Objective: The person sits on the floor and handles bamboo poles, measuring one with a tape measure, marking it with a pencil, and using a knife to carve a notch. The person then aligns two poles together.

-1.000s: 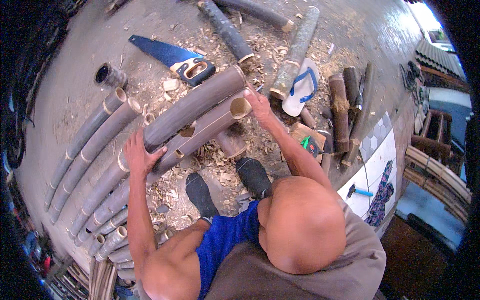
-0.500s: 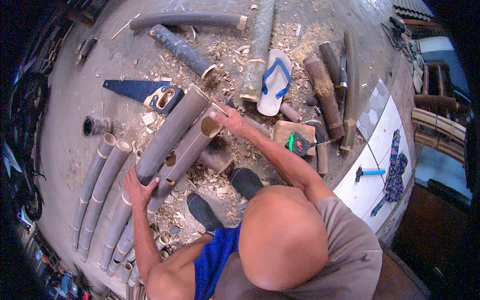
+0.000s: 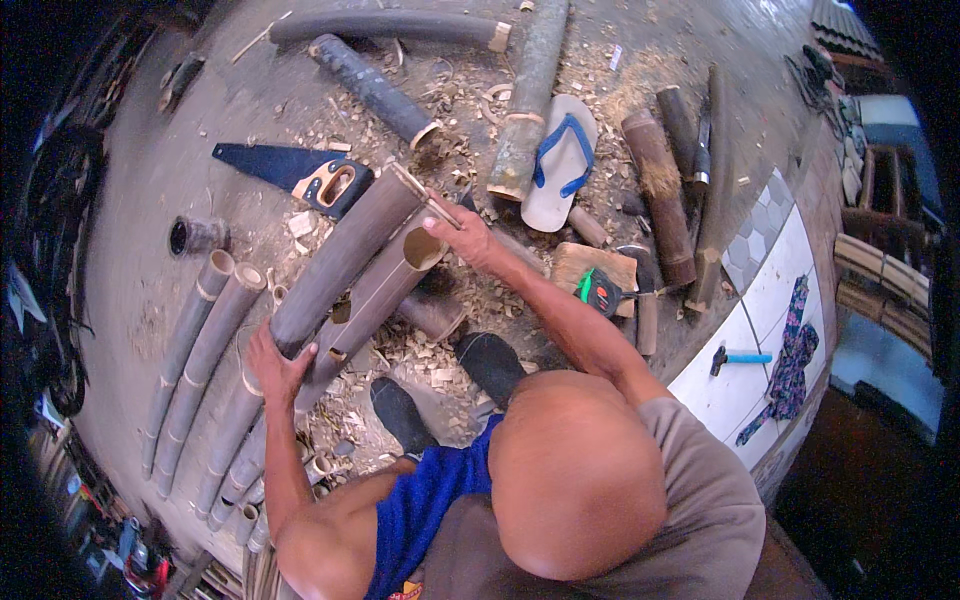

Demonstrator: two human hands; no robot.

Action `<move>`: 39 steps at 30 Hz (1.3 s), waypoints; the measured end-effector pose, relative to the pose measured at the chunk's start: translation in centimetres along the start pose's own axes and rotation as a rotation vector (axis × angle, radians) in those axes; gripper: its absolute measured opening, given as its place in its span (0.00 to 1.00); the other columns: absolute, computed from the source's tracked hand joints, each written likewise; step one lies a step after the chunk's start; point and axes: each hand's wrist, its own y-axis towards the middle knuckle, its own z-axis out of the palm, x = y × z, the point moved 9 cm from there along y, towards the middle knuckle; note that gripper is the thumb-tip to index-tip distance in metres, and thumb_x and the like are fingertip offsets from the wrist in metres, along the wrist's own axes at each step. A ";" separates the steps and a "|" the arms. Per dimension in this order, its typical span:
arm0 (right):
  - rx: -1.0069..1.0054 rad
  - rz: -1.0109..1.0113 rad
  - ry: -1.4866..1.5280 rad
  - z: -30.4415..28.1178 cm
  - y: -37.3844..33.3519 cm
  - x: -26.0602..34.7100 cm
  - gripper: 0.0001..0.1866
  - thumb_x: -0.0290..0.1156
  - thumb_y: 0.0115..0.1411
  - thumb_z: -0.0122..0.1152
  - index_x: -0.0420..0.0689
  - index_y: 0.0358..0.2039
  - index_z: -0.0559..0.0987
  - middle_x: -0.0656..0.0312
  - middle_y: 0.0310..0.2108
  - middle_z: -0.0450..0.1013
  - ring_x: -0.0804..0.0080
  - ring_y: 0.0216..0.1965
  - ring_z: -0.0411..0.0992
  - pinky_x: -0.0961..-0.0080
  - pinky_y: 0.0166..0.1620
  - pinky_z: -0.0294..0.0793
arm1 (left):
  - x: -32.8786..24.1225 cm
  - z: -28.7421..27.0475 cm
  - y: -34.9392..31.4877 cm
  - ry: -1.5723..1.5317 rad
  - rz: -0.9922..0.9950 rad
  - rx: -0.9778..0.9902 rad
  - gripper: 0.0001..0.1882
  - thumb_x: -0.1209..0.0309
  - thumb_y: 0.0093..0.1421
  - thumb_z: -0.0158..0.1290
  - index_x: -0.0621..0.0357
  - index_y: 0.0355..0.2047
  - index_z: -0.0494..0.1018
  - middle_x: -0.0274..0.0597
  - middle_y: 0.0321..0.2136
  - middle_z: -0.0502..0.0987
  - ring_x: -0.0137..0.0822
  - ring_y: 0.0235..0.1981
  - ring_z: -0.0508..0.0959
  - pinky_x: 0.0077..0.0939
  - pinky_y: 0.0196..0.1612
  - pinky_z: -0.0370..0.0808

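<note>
A thick brown bamboo piece (image 3: 345, 265) lies slanted in front of me. My left hand (image 3: 277, 362) is closed round its lower end, thumb toward a second bamboo tube (image 3: 375, 305). That tube runs alongside, with an open upper mouth and holes cut in its side. My right hand (image 3: 468, 240) grips at the upper end, between the first piece's pale split edge and the second tube's mouth; its far fingers are hidden. A handsaw (image 3: 290, 175) with a dark blade and wood-coloured handle lies on the floor beyond the bamboo.
Bamboo poles (image 3: 190, 340) lie at the left, near a short bamboo section (image 3: 198, 236). Wood chips (image 3: 460, 130) cover the floor. A white-and-blue flip-flop (image 3: 545, 203), a tape measure (image 3: 598, 290) on a wood block and a blue-handled hammer (image 3: 745, 357) on white tiles lie rightward.
The view has shifted slightly, so the floor objects sit a little differently in it. Both hands keep their grip on the bamboo, which stays nearly in place.
</note>
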 end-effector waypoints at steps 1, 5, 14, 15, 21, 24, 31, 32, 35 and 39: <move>0.004 -0.004 -0.061 0.1 0.1 0.2 0.42 0.57 0.66 0.62 0.46 0.73 0.63 0.50 0.55 0.76 0.62 0.58 0.73 0.66 0.63 0.68 | 0.5 0.3 -0.4 -0.017 -0.012 -0.010 0.58 0.42 0.43 0.70 0.56 0.69 0.60 0.56 0.63 0.67 0.59 0.64 0.65 0.57 0.68 0.56; -0.114 -0.068 -0.592 -3.3 -2.1 3.3 0.32 0.54 0.71 0.51 0.43 0.64 0.72 0.34 0.56 0.72 0.38 0.58 0.70 0.48 0.62 0.68 | 0.4 0.5 -1.9 0.045 -0.030 -0.123 0.59 0.38 0.43 0.68 0.57 0.69 0.59 0.56 0.64 0.65 0.58 0.68 0.61 0.57 0.72 0.49; -0.063 0.029 -1.318 -3.9 -7.4 -1.1 0.40 0.43 0.61 0.65 0.47 0.71 0.62 0.39 0.50 0.69 0.38 0.49 0.71 0.47 0.49 0.77 | -1.8 -1.5 -2.2 0.008 -0.184 -0.219 0.58 0.31 0.44 0.64 0.54 0.68 0.62 0.48 0.65 0.64 0.52 0.69 0.59 0.70 0.71 0.43; -0.023 0.040 -1.313 -3.7 -7.5 -1.6 0.40 0.41 0.61 0.65 0.46 0.71 0.62 0.37 0.49 0.69 0.37 0.49 0.71 0.48 0.50 0.75 | -1.7 -1.5 -2.3 0.030 -0.208 -0.219 0.58 0.31 0.44 0.64 0.53 0.67 0.63 0.47 0.64 0.64 0.52 0.69 0.59 0.72 0.70 0.43; -0.068 0.069 -0.994 -8.1 -7.8 -2.0 0.27 0.39 0.62 0.65 0.44 0.60 0.74 0.42 0.44 0.76 0.41 0.46 0.76 0.53 0.48 0.76 | -1.9 -0.6 -1.7 -0.034 -0.272 -0.236 0.57 0.31 0.42 0.65 0.52 0.66 0.65 0.42 0.64 0.66 0.47 0.69 0.60 0.83 0.67 0.39; -0.053 -0.242 -1.372 -10.7 -9.9 11.4 0.21 0.40 0.66 0.62 0.45 0.56 0.76 0.43 0.41 0.78 0.49 0.43 0.78 0.58 0.44 0.77 | -2.9 -1.2 -1.0 -0.070 -0.257 -0.220 0.57 0.31 0.42 0.66 0.51 0.66 0.65 0.42 0.65 0.66 0.47 0.70 0.60 0.86 0.66 0.39; -0.350 -0.139 -0.832 -7.4 -20.1 46.0 0.29 0.36 0.69 0.51 0.40 0.68 0.65 0.57 0.37 0.75 0.69 0.30 0.73 0.73 0.36 0.74 | -3.6 -0.7 0.2 -0.099 -0.243 -0.123 0.55 0.33 0.44 0.66 0.50 0.67 0.65 0.42 0.66 0.65 0.45 0.70 0.62 0.90 0.64 0.41; -0.292 -0.215 -0.815 -5.7 -19.8 47.3 0.28 0.36 0.69 0.52 0.39 0.66 0.66 0.54 0.37 0.76 0.67 0.31 0.73 0.71 0.38 0.74 | -2.4 -0.8 -0.4 -0.059 -0.275 -0.115 0.55 0.34 0.45 0.66 0.50 0.67 0.65 0.42 0.66 0.66 0.45 0.70 0.62 0.90 0.64 0.41; -0.103 -0.194 -0.812 3.2 -20.2 43.8 0.25 0.38 0.68 0.52 0.38 0.61 0.70 0.48 0.39 0.76 0.58 0.36 0.75 0.64 0.42 0.74 | -2.8 -0.5 0.4 -0.055 -0.228 -0.073 0.55 0.33 0.45 0.66 0.52 0.67 0.64 0.44 0.66 0.67 0.46 0.69 0.64 0.88 0.64 0.44; 0.162 0.069 -0.651 14.7 -16.9 25.2 0.22 0.40 0.67 0.54 0.36 0.53 0.75 0.39 0.42 0.78 0.46 0.43 0.77 0.55 0.48 0.74 | -2.3 0.2 0.7 -0.064 -0.161 -0.129 0.55 0.33 0.46 0.65 0.53 0.67 0.64 0.45 0.65 0.69 0.46 0.68 0.65 0.87 0.64 0.46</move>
